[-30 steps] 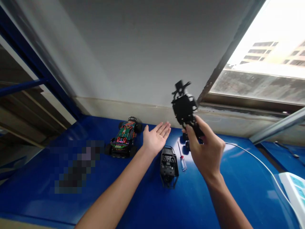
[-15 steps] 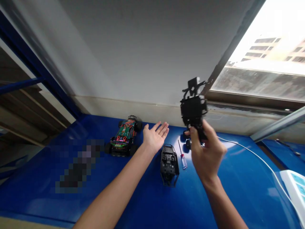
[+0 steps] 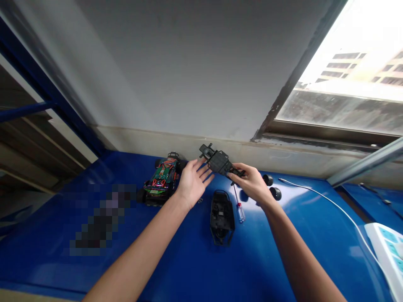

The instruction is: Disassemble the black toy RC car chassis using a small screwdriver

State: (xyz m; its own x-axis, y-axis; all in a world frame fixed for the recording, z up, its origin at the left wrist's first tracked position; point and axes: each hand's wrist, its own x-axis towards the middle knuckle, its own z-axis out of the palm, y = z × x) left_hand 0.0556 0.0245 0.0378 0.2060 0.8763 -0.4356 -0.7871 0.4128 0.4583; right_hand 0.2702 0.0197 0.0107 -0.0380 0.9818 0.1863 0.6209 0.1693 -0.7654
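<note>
A black toy-car chassis [image 3: 219, 162] is held by its near right end in my right hand [image 3: 250, 182], fingers closed round it. It slants up to the left above the table. My left hand [image 3: 193, 182] is open, palm up and fingers spread, just under the chassis's far left end; I cannot tell whether they touch. Below the hands lies a black car frame [image 3: 222, 218] on the blue table. A screwdriver [image 3: 240, 209] with a clear and red handle lies beside it, its tip partly behind my right hand.
A green and orange toy car [image 3: 162, 180] stands left of my left hand. Loose black wheels [image 3: 275, 193] lie right of my right hand. A white cable [image 3: 327, 199] runs to a power strip [image 3: 385, 247] at the right. The wall [image 3: 189, 84] rises behind the blue table [image 3: 189, 268].
My right hand has brought the chassis down and left, turning it from upright to slanted. My left hand has shifted slightly left, and the wheels have come into view.
</note>
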